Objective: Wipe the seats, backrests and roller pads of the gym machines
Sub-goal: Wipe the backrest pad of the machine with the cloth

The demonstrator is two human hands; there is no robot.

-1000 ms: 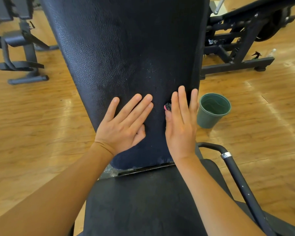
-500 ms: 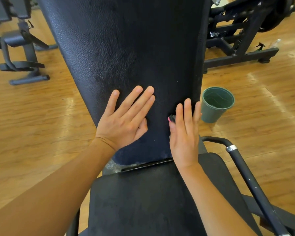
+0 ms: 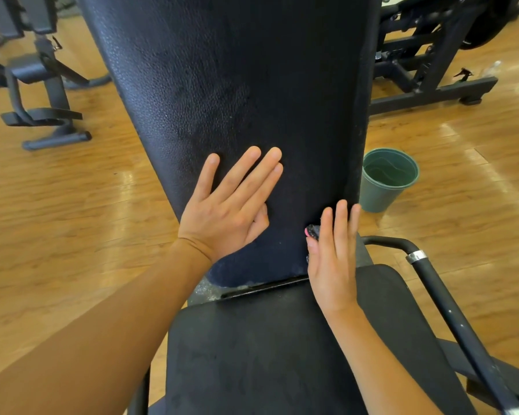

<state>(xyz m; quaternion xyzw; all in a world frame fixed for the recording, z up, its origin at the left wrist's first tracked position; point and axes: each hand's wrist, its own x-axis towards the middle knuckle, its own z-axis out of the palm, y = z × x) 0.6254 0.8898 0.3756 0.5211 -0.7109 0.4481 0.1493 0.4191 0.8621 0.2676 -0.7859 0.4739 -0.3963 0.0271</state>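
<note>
Head view: right grip [image 3: 331, 259] flat, fingers straight, pressing the dark cloth [image 3: 312, 230] under it onto the backrest [image 3: 237, 85]. It had slid down toward the lower right edge, seat [image 3: 252, 354] just below. Left grip [image 3: 225, 211] stayed spread flat, released, to its left. Lower backrest nearly wiped; seat likely next.

No readable text anywhere. No labels, brands or numbers legible on backrest [image 3: 237, 85], seat [image 3: 267, 354] or bucket [image 3: 381, 196].

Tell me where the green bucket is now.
In the head view the green bucket stands on the wooden floor, right of the backrest, just beyond the right hand.
</note>
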